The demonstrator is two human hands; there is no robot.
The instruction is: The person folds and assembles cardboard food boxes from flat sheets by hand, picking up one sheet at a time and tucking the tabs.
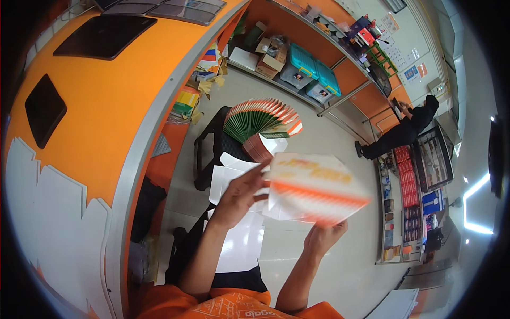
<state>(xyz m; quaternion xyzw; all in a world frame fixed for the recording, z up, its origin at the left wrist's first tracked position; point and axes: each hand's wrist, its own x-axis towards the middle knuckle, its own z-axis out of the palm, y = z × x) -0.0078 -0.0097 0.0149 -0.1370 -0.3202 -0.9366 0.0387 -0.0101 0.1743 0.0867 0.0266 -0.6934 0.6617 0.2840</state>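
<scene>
Blurred by motion, a white folding carton (313,186) with an orange band and yellow print is held up in front of me. At its left edge, my left hand (239,194) grips it between thumb and fingers. My right hand (326,236) pinches its lower corner from beneath. White flat carton blanks (239,247) lie across my lap below the hands. Beyond them, a dark plastic stool (210,146) bears a curved, fanned row of folded cartons (260,119) showing orange, white and green edges.
An orange counter (133,69) on the left carries dark tablets (46,110) and white cut sheets (53,212). Teal-lidded bins (300,66) stand on a far shelf beside a cardboard box (271,56). A person in black (404,127) stands at the right near a stocked rack (406,178).
</scene>
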